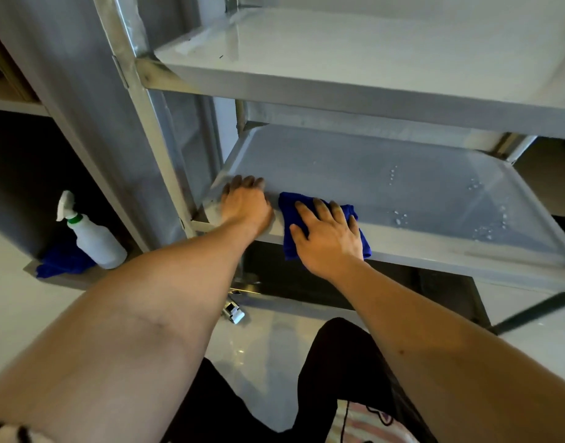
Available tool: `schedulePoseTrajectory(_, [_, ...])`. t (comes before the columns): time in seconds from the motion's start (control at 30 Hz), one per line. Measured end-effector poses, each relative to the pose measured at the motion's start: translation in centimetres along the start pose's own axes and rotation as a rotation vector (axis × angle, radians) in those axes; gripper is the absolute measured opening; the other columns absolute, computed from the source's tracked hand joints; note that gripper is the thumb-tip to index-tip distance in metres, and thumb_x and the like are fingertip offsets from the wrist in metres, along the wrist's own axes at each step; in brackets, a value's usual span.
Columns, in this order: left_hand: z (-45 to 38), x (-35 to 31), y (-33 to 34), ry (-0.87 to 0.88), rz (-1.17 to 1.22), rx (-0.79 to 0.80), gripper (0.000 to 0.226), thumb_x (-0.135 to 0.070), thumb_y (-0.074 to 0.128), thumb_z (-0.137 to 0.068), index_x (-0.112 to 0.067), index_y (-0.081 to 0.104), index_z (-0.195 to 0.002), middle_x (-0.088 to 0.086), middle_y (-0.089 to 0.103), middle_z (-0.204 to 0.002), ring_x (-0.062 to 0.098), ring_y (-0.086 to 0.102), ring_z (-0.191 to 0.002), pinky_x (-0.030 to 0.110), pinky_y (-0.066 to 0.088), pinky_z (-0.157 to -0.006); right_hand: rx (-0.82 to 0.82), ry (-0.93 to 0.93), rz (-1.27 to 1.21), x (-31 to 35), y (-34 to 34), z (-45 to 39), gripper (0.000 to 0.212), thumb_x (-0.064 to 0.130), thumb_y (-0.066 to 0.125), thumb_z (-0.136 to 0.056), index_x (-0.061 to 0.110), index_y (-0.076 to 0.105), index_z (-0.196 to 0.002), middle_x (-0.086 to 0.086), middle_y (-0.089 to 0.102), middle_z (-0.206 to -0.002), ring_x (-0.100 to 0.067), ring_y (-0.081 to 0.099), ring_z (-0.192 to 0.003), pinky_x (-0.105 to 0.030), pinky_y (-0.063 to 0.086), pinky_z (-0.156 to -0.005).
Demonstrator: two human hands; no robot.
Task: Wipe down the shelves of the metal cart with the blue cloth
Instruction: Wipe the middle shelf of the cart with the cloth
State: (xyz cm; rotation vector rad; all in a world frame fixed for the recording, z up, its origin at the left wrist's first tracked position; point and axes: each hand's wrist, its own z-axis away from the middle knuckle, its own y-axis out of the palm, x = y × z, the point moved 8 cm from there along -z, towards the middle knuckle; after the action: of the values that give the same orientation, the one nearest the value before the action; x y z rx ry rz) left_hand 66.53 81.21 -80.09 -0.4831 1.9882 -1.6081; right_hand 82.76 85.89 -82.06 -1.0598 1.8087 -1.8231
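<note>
Right hand: laid flat, fingers spread, palm pressing the folded blue cloth against the front edge of the lower shelf of the metal cart; the cloth draped partly over the shelf's front lip. Left hand: empty, fingers curled, braced on the shelf's front left corner just beside the cloth. Droplets: scattered over the shelf to the right, unwiped. Upper shelf: glossy, with faint wet streaks. Spray bottle: white, green collar, upright on a low ledge at left, against a second blue cloth. Step in hand, judged: wiping the lower shelf, begun at its left front. Next move, judged: a pressed sweep rightward and back through the droplets.
</note>
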Motion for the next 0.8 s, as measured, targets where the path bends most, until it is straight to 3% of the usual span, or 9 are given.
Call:
schedulePoseTrajectory(0.2, [-1.4,-2.2,0.7,0.029,0.126,0.037,0.049,-0.033,0.046,-0.102,-0.02,0.038,-0.148,0.008,0.049,-0.143,0.028,0.042,-0.135,0.048,0.033,-0.113,0.015,0.062,0.033,-1.4,-0.1,-1.1,0.054,0.053,0.024,-0.103,0.04,0.019,-0.155,0.003,0.021,-0.165,-0.028,0.009,-0.152,-0.06,0.01,-0.12])
schedulePoseTrajectory(0.33, [-2.0,-3.0,2.9,-0.005,0.078,0.135,0.057,-0.041,0.034,-0.103,-0.023,0.025,-0.156,0.006,0.03,-0.161,0.028,0.025,-0.147,0.048,0.016,-0.122,0.002,0.086,0.08,-2.0,-0.1,-3.4,0.054,0.054,0.026,-0.102,0.04,0.021,-0.154,0.001,0.026,-0.162,-0.03,0.014,-0.15,-0.061,0.014,-0.118])
schedulePoseTrajectory(0.5, [-1.7,-2.9,2.9,0.036,0.032,0.034,0.054,-0.046,0.03,-0.102,-0.021,0.038,-0.15,0.006,0.04,-0.155,0.027,0.033,-0.142,0.048,0.02,-0.12,0.026,0.126,0.097,-3.5,0.0,-7.8,0.057,0.055,0.026,-0.101,0.039,0.02,-0.155,0.0,0.021,-0.163,-0.03,0.011,-0.149,-0.06,0.01,-0.118])
schedulePoseTrajectory(0.8, [-1.6,-3.1,2.4,0.053,0.036,-0.019,0.048,-0.041,0.035,-0.101,-0.02,0.045,-0.143,0.005,0.047,-0.148,0.027,0.04,-0.136,0.049,0.028,-0.116,-0.015,0.117,0.162,-5.0,0.4,-18.0,0.058,0.057,0.027,-0.1,0.033,0.029,-0.153,-0.004,0.029,-0.159,-0.034,0.021,-0.144,-0.061,0.018,-0.114])
